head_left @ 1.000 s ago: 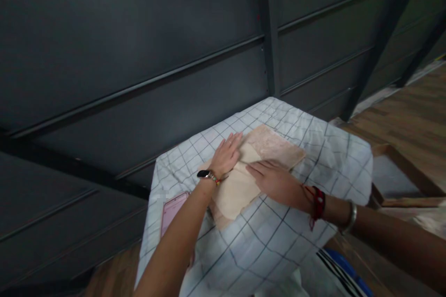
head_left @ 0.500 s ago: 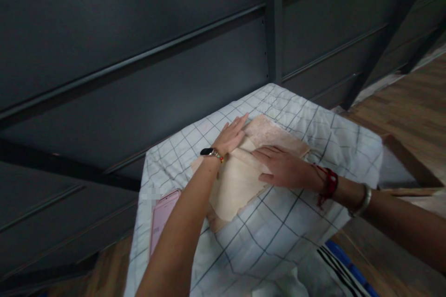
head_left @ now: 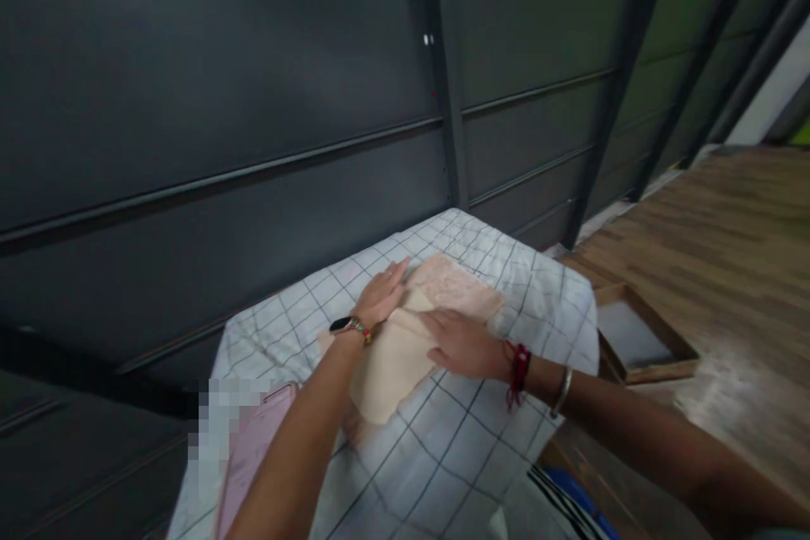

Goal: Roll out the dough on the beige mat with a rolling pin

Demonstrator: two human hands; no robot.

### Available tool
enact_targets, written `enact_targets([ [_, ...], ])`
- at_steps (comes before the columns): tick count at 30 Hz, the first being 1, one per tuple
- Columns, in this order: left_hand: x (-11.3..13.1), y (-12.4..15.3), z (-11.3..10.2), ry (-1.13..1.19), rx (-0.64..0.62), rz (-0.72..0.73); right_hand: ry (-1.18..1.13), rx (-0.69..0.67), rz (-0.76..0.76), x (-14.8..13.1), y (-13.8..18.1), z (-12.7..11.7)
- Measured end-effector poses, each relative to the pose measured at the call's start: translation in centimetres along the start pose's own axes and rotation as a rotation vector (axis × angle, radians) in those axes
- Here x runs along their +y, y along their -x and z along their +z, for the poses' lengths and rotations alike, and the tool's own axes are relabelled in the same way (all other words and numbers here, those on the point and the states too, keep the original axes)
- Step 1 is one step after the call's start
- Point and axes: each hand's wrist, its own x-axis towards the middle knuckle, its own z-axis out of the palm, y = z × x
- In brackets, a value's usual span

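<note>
A folded peach-coloured cloth (head_left: 396, 354) lies on a surface covered with a white checked sheet (head_left: 456, 447). My left hand (head_left: 380, 298) rests flat on the cloth's far left side, fingers together and stretched out; a dark watch sits on its wrist. My right hand (head_left: 459, 340) lies flat across the middle of the cloth, fingers pointing left; a red thread and a metal bangle are on that wrist. Neither hand grips anything.
A pink phone (head_left: 250, 460) lies on the sheet at the near left. Dark grey metal panels (head_left: 253, 101) stand right behind the surface. A shallow wooden tray (head_left: 639, 337) sits on the wood floor to the right. Striped blue fabric (head_left: 575, 506) shows below.
The camera has swung right and pulled back, so the scene sits lower and smaller. Both hands stay flat on the cloth, the left one sliding slightly over its far side.
</note>
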Motion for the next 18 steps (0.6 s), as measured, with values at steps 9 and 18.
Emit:
enact_targets([
  [9, -1.1, -1.0, 1.2, -0.061, 0.155, 0.037, 0.129, 0.017, 0.047, 1.0, -0.6, -0.4],
  [18, -0.1, -1.0, 0.3, -0.022, 0.051, 0.046, 0.115, 0.002, 0.041, 1.6, -0.4, 0.3],
])
